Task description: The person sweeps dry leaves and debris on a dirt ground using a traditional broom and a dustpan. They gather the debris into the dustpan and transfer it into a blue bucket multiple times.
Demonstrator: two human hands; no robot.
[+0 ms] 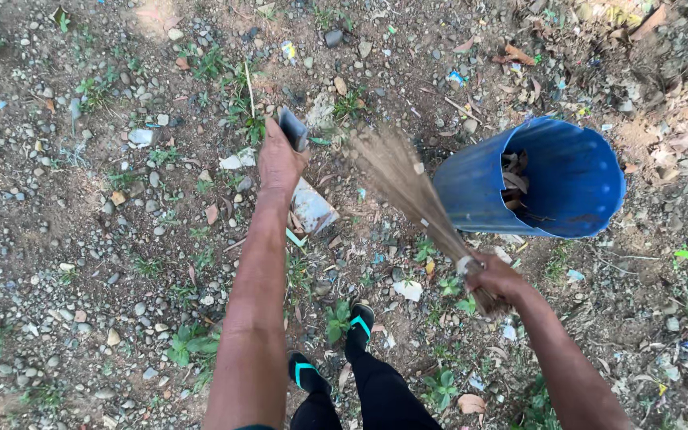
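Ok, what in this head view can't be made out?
- Broom: its bristle end is motion-blurred, so where it touches the ground is unclear.
- Flat grey scoop-like object: the left hand covers its middle, so its whole shape is hidden.
- Blue bucket: only a few dry leaves show inside; its wall hides the rest.
- Right hand: the fingers wrap underneath the broom handle, out of view.

- Barrel point(567, 179): smooth blue plastic, faintly ribbed, matt sheen.
- Broom point(408, 187): dry, stiff straw-like fibres.
- Dustpan point(312, 209): dull, scuffed sheet metal.
- Ground point(81, 239): rough dirt, pebbles.
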